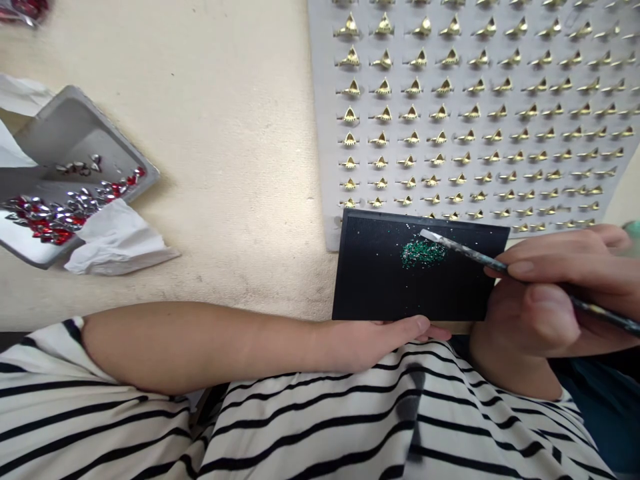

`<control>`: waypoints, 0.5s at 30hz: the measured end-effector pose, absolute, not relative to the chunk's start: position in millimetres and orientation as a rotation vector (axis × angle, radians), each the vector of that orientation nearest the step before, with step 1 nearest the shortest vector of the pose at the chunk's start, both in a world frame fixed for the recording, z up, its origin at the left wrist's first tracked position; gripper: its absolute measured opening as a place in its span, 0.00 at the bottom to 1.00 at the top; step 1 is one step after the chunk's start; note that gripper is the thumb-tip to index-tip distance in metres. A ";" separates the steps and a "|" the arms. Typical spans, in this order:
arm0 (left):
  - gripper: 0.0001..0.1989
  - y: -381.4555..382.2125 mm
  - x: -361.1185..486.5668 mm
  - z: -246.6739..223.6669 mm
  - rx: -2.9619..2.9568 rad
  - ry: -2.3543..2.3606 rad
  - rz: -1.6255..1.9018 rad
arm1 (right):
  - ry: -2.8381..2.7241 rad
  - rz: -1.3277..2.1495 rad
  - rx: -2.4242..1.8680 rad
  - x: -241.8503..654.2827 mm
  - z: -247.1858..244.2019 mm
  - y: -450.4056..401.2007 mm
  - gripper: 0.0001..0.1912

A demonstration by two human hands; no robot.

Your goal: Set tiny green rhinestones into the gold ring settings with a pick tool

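Note:
A small black ribbed tray bears a loose heap of tiny green and clear rhinestones, with a few scattered around it. My left hand grips the tray's near edge, thumb along the rim and the other fingers mostly hidden beneath. In my right hand is a thin, dark, speckled stick, pinched between thumb and fingers. Its pale, flat tip is over the far side of the heap; whether it touches the stones I cannot tell. Beyond the tray, a grey board carries rows of gold-coloured rings with triangular heads.
At the left stands a grey metal tray with red and silver teardrop stones. Crumpled white tissue lies against its near side. A bag of red pieces is at the far left corner of the cream tabletop.

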State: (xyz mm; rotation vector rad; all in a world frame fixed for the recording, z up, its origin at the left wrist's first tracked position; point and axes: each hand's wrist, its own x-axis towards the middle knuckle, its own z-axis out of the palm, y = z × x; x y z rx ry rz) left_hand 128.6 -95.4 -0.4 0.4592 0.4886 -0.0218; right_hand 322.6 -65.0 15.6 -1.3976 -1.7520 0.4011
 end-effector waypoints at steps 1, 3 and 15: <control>0.31 -95.1 128.5 -0.3 0.463 0.486 -0.023 | -1.750 0.402 -1.400 322.6 15.7 -64.9 0.07; 0.31 -94.4 128.2 -0.5 0.464 0.475 -0.030 | -1.748 0.406 -1.397 322.3 16.1 -64.9 0.07; 0.30 -93.0 128.9 0.5 0.432 0.463 -0.054 | -1.766 0.364 -1.369 327.2 14.1 -64.9 0.07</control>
